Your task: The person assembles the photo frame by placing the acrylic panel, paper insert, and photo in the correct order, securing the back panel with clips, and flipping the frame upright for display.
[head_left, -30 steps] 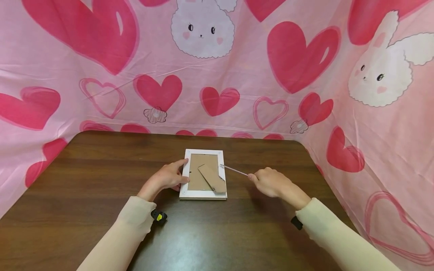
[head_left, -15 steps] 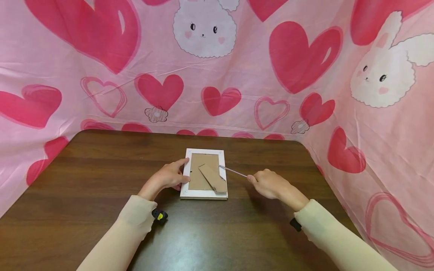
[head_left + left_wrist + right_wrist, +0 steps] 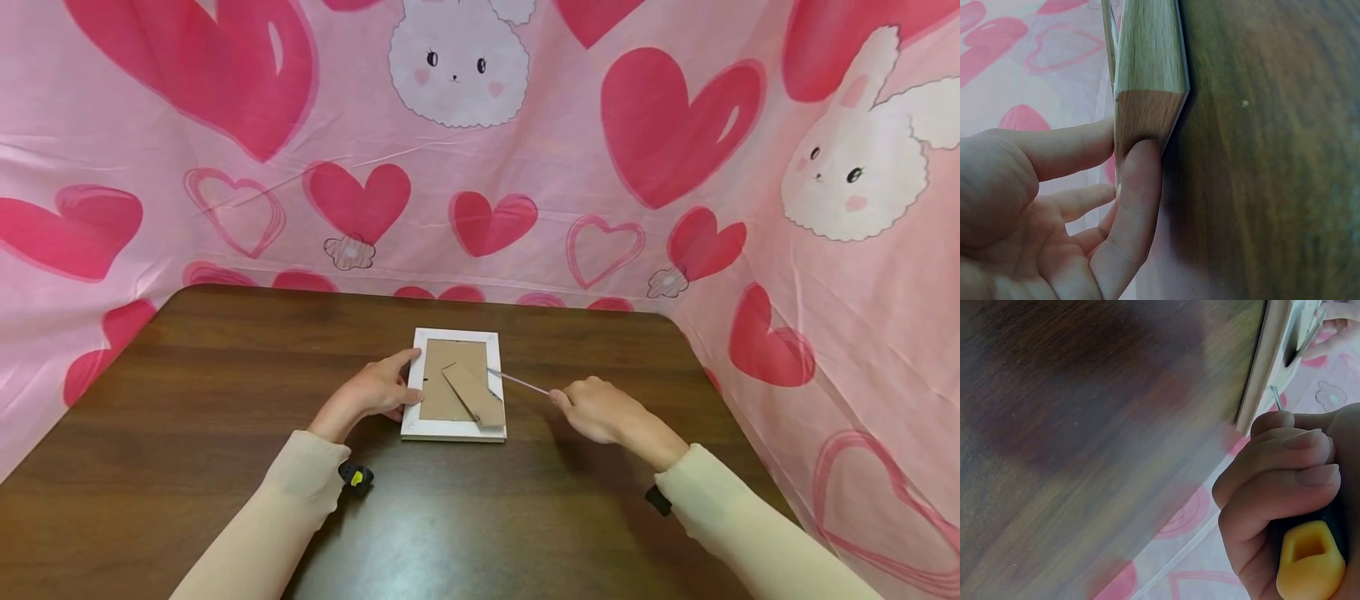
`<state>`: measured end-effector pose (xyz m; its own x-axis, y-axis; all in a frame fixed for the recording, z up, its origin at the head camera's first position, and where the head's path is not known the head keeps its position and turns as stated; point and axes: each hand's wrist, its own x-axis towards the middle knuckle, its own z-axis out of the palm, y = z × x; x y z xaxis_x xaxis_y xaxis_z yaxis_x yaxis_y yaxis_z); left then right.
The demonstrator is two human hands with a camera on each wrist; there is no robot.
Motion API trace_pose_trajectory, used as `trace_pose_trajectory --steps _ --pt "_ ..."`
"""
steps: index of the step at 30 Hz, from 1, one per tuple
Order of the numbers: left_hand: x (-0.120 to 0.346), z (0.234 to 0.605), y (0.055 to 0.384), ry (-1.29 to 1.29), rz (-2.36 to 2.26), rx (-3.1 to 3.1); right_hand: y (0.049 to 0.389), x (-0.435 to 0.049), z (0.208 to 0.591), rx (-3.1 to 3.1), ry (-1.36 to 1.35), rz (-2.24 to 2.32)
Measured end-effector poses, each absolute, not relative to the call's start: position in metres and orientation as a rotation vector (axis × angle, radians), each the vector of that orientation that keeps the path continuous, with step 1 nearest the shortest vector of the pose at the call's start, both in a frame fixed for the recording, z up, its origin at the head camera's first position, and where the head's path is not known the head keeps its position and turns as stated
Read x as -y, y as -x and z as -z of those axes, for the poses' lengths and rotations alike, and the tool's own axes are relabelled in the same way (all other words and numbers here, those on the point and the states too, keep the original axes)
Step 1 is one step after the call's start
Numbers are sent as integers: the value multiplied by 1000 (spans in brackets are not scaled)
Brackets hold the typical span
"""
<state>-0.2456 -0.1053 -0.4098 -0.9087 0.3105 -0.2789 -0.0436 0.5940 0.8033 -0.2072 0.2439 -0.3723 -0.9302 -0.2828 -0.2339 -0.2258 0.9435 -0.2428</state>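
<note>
A white picture frame (image 3: 453, 429) lies face down on the table, its brown backing board (image 3: 442, 392) up. The board's easel stand (image 3: 480, 398) slants across the lower right. My left hand (image 3: 375, 386) holds the frame's left side, thumb and index finger on the back; in the left wrist view a finger presses the wooden edge (image 3: 1147, 112). My right hand (image 3: 603, 408) grips a screwdriver by its black and yellow handle (image 3: 1311, 569). The thin shaft (image 3: 525, 383) points left, its tip at the backing's right edge. In the head view the handle is hidden inside the fist.
The brown wooden table (image 3: 262, 350) extends around the frame on all sides. Pink cloth (image 3: 480, 167) with hearts and rabbits hangs behind and beside it. Black wrist devices (image 3: 357, 478) sit at both cuffs.
The screwdriver tip has shifted slightly left relative to the frame, closer to the backing board's edge. Both hands keep nearly the same place; the head view has turned a little.
</note>
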Motion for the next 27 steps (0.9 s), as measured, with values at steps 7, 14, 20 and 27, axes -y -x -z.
trace_pose_trajectory --steps 7,14,20,27 --pt "106 411 246 -220 -1226 -2437 209 -244 369 -2824 385 299" --pt "104 410 246 -212 -1215 -2442 208 -244 367 -2830 388 297" --pt "104 409 245 -230 -1205 -2465 209 -243 370 -2823 374 288" --pt "105 412 246 -261 -1234 -2471 209 -239 371 -2828 378 252"
